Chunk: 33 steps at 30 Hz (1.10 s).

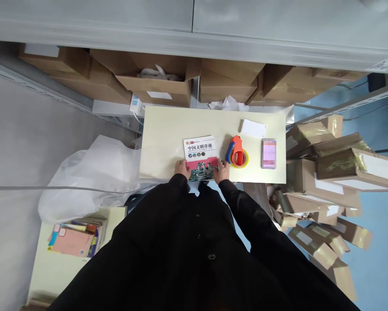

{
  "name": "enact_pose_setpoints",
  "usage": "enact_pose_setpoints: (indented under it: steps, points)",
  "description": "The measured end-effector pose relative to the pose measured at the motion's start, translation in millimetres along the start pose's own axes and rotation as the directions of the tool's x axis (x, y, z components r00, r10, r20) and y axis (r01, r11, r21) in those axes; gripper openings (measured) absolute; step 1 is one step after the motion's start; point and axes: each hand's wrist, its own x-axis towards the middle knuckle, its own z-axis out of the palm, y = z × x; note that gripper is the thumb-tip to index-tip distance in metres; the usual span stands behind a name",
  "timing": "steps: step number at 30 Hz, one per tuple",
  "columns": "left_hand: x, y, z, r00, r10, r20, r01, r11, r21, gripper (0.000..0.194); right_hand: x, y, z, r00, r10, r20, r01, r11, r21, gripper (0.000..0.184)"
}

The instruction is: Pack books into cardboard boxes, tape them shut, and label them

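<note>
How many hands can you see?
2: the left hand at the left edge of the book, the right hand at its right edge, beside the tape dispenser. No others show.

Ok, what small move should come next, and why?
I'd probably slide the book slightly forward: its near edge sits about at the near edge of the table, and the left hand and right hand are at its sides.

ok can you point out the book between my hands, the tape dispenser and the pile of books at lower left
Book [200, 155]: head view, middle of the front cover
Tape dispenser [237, 149]: head view, on its red frame
Pile of books [73, 242]: head view, on the pink top cover
</note>
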Motion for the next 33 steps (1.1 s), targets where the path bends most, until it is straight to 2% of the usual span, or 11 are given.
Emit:
enact_pose_setpoints:
  steps: [3,6,9,12,14,18,24,29,33]
  points:
    - [-17,5,1.4,0.991,0.113,0.067,-0.119,0.989,0.091,0.063,-22,10,2,0.998,0.064,0.006,-0.064,0.997,-0.038,0.07]
    - [-32,6,8.2,0.97,0.154,0.188,-0.206,0.932,0.299,0.087,-30,11,3,0.987,0.159,-0.002,-0.159,0.987,-0.028,0.08]
    - [-37,3,14.9,0.964,0.12,0.237,-0.214,0.879,0.427,0.085,-23,3,-1,0.97,0.241,0.039,-0.242,0.97,0.021,0.083]
    - [-35,-1,17.4,0.965,0.115,0.234,-0.215,0.858,0.466,0.077,-12,-8,-7,0.928,0.356,0.109,-0.363,0.931,0.05,0.081]
    - [-33,-3,17.3,0.965,0.119,0.235,-0.22,0.854,0.471,0.077,-7,-13,-11,0.907,0.395,0.148,-0.406,0.912,0.058,0.074]
    - [-33,-5,17.3,0.964,0.123,0.234,-0.221,0.859,0.461,0.077,-5,-18,-12,0.92,0.375,0.117,-0.385,0.919,0.083,0.049]
    - [-33,-12,18.0,0.962,0.143,0.233,-0.238,0.859,0.454,0.076,0,-15,-12,0.938,0.322,0.129,-0.345,0.9,0.265,0.027]
    - [-26,-7,15.6,0.946,0.198,0.257,-0.296,0.849,0.438,0.077,-5,-15,-21,0.952,0.296,0.079,-0.306,0.903,0.302,0.023]
    - [-6,17,13.7,0.904,0.257,0.342,-0.383,0.842,0.38,0.079,-13,-16,-40,0.948,0.314,-0.047,-0.288,0.912,0.291,0.027]
